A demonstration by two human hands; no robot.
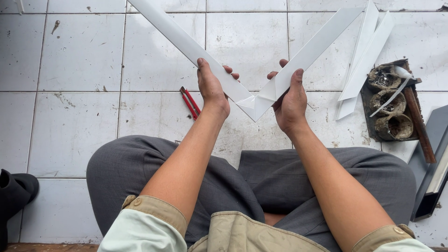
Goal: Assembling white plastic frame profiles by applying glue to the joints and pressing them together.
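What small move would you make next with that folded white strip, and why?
Probably press the corner flat. The left hand and right hand each grip one arm of the white strip, which bends into a V, and the folded flap at the point looks loose and not yet tight.

Strip in my grips (254, 100): white, smooth, matt, paper-like | floor (79, 56): glazed white tile, scuffed, stained | cutters (190, 102): red-coated handles | tray (392, 105): rough, crusted.
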